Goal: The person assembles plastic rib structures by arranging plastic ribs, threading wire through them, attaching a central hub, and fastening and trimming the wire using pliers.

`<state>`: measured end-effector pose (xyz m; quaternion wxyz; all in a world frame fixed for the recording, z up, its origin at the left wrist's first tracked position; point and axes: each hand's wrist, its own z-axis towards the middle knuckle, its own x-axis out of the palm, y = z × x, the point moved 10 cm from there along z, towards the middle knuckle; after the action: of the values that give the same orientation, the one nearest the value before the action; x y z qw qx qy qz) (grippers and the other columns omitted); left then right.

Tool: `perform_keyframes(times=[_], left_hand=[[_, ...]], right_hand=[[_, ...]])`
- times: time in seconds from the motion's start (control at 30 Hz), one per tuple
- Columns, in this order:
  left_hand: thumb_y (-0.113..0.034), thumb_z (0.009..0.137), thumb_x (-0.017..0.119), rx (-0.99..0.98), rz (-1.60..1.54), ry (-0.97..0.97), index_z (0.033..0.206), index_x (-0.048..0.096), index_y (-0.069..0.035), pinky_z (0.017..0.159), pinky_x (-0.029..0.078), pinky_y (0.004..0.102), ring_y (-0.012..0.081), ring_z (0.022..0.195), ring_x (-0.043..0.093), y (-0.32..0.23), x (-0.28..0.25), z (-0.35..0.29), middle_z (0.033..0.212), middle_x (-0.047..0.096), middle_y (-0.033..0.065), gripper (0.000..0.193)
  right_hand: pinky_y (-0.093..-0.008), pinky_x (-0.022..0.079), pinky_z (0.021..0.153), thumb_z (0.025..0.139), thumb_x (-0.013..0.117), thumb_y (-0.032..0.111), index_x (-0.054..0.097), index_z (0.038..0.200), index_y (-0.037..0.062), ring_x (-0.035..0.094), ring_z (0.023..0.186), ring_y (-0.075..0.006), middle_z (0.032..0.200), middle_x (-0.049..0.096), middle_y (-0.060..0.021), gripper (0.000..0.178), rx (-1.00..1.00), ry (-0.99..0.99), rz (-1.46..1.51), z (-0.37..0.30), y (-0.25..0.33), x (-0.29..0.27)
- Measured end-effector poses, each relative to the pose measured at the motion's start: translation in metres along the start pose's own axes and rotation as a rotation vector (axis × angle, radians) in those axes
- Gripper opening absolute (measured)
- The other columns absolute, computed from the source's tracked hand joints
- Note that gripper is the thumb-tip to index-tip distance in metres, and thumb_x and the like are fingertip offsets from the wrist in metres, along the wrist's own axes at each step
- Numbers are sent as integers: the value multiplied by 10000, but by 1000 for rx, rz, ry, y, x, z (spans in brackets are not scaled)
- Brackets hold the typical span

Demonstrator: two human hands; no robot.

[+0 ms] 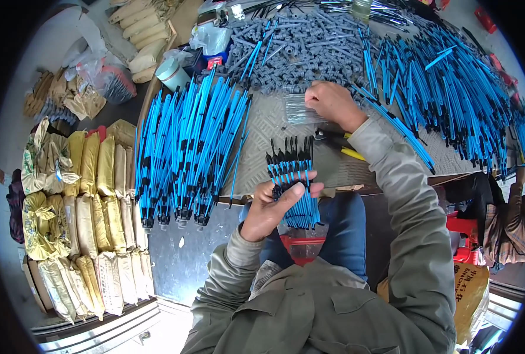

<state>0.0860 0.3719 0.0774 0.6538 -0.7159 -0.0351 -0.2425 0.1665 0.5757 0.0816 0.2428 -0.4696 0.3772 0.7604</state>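
Obs.: L hand (274, 202) closed round blue-black rod bundle (303, 209), by nr edge of bench (261, 138). R hand (333, 105) curled at thin pale strips (298, 112); can't tell if pinching any. Rec.: keep hold even, bundle snug, ends lvl.

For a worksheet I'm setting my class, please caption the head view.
Left hand grips a bundle of blue rods; right hand is at thin clear strips.
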Motion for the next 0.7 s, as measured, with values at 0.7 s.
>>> perform_keyframes(times=[0.7], left_hand=[[-31,893,533,174,-49,8,1175,544,37,923,474,438,305,1071,575,-9,17,15,1116,609,169,290]], right_hand=[[-211,391,464,665,683,-74,687,986,93,478,538,-91,771,444,-27,362,-232,-484,396,-158,90,-132]])
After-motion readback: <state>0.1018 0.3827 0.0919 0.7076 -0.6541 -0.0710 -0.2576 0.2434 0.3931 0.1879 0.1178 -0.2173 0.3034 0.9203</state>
